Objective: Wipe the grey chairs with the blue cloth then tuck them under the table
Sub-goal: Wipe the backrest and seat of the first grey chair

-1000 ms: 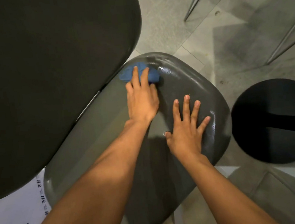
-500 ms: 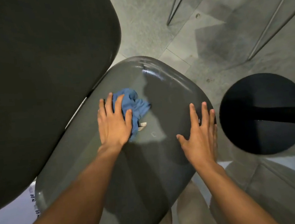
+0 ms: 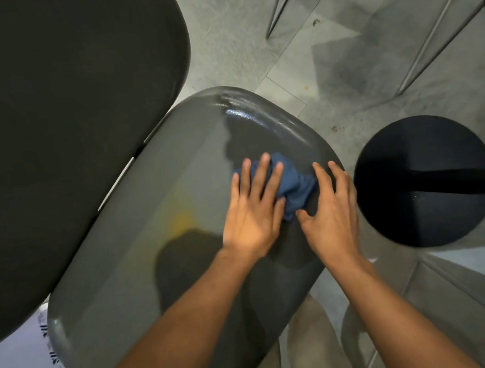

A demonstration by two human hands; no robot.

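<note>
Blue cloth [image 3: 290, 185] swept rightward across grey chair [image 3: 159, 249] seat; left hand [image 3: 255, 209] flat, pressing; right hand [image 3: 333, 208] spread beside. Cloth soft, bunches; hold by palm pressure.

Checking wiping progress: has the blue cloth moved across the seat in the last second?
Yes. The blue cloth, under the left hand, went from the grey chair seat's far corner by the backrest toward its right edge.

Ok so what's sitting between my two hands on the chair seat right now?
In the head view, the bunched blue cloth lies between the left hand and right hand on the grey chair.
</note>
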